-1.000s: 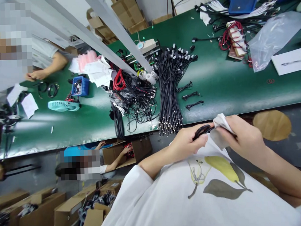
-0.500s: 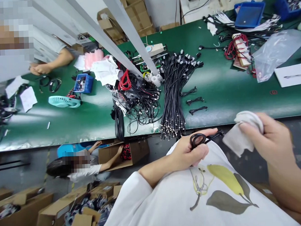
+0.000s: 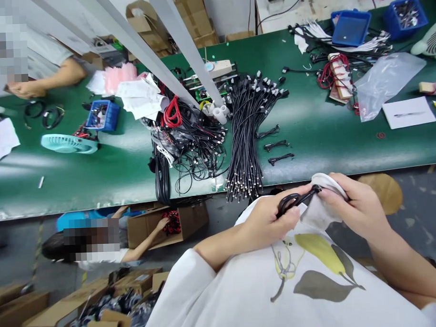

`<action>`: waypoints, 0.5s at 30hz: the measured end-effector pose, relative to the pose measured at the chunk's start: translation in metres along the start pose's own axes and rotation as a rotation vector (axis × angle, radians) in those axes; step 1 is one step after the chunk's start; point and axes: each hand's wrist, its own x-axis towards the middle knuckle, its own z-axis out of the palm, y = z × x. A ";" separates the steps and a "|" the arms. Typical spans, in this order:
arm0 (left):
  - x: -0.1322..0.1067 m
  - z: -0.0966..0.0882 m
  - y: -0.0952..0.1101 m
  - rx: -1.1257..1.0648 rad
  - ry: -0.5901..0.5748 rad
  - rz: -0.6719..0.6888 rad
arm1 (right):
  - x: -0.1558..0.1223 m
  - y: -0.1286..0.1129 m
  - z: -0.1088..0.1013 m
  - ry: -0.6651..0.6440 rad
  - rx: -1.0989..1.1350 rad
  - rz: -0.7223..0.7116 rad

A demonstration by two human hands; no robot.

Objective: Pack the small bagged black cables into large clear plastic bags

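My left hand (image 3: 268,216) is closed around a small coiled black cable (image 3: 290,202), its connector end reaching out to the right. My right hand (image 3: 358,204) grips a white cloth (image 3: 321,208), which is folded over and pressed against that connector end. Both hands are in front of my shirt, just below the table's front edge. Beyond them on the table lies a large bundle of black cables (image 3: 243,143). Several short tied cables (image 3: 280,159) rest to the right of the bundle.
The green table (image 3: 320,136) carries a tangled cable pile (image 3: 199,145), a plastic bag (image 3: 387,81), a blue bin (image 3: 406,18) and a turquoise fan (image 3: 69,143). Below left, a co-worker reaches into a cardboard box (image 3: 193,221). Another person's arm (image 3: 58,81) is at far left. Metal posts (image 3: 185,40) rise behind.
My right hand has moved left with the cloth, which now meets the cable's connector end. My left hand still holds the cable. The view has shifted to the right.
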 end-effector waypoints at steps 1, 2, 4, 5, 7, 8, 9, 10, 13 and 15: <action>0.000 0.000 0.000 -0.004 0.002 0.001 | 0.001 0.000 0.000 -0.006 0.003 0.003; 0.000 -0.001 0.000 -0.006 0.003 0.003 | 0.001 0.000 0.001 -0.012 0.008 0.003; 0.001 -0.002 0.000 -0.004 0.005 0.003 | 0.002 0.000 0.001 -0.016 0.016 0.000; 0.002 -0.003 -0.001 0.001 0.005 -0.002 | 0.002 0.000 0.001 -0.014 0.017 -0.002; 0.003 -0.005 -0.002 0.010 0.003 -0.013 | 0.003 0.000 0.001 -0.007 0.014 -0.004; 0.004 -0.006 -0.003 0.018 -0.002 -0.016 | 0.003 0.000 0.001 -0.004 0.014 -0.006; 0.005 -0.006 -0.004 0.024 -0.007 -0.016 | 0.003 0.000 0.000 -0.002 0.014 -0.008; 0.006 -0.007 -0.005 0.027 -0.014 -0.013 | 0.004 0.000 0.000 0.001 0.016 -0.013; 0.009 -0.008 -0.007 0.015 -0.023 -0.018 | 0.005 0.000 -0.001 0.015 0.016 -0.028; 0.012 -0.008 -0.008 -0.003 -0.023 -0.045 | 0.006 0.001 -0.002 0.017 0.018 -0.041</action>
